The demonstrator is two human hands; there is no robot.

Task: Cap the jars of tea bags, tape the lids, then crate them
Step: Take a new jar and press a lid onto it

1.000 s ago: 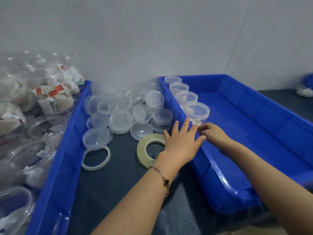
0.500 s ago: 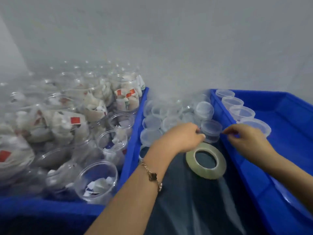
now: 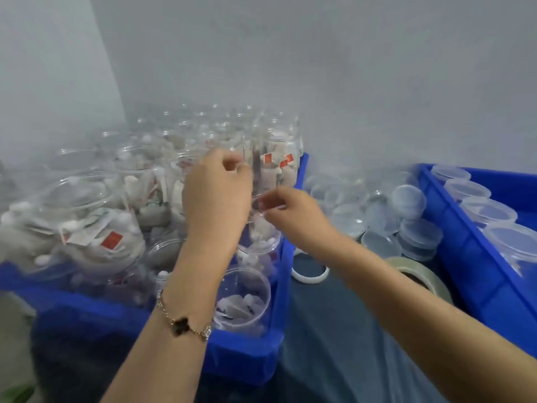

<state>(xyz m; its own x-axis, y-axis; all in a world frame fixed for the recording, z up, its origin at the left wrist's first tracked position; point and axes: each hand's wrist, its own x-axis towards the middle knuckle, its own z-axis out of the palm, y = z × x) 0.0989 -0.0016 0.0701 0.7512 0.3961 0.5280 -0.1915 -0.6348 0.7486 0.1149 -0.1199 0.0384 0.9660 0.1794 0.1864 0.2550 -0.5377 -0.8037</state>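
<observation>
My left hand [image 3: 218, 196] and my right hand [image 3: 293, 212] are raised over the left blue crate [image 3: 286, 257], which is packed with several open clear jars of tea bags [image 3: 242, 298]. Between the hands is a blurred clear lid [image 3: 256, 200]. My left fingers curl at its upper edge and my right fingers pinch its right edge. An open jar [image 3: 258, 239] stands just below the lid. Loose clear lids [image 3: 377, 210] lie piled on the dark table between the crates. A roll of clear tape [image 3: 418, 271] lies beside the right crate.
The right blue crate [image 3: 465, 257] holds a row of capped jars [image 3: 488, 212] along its left wall. A white ring [image 3: 309, 276] lies on the table by the left crate. A grey wall stands close behind everything.
Both hands left the right crate and the lid pile, moved left and rose over the left crate with a clear lid between them. The view swung left.
</observation>
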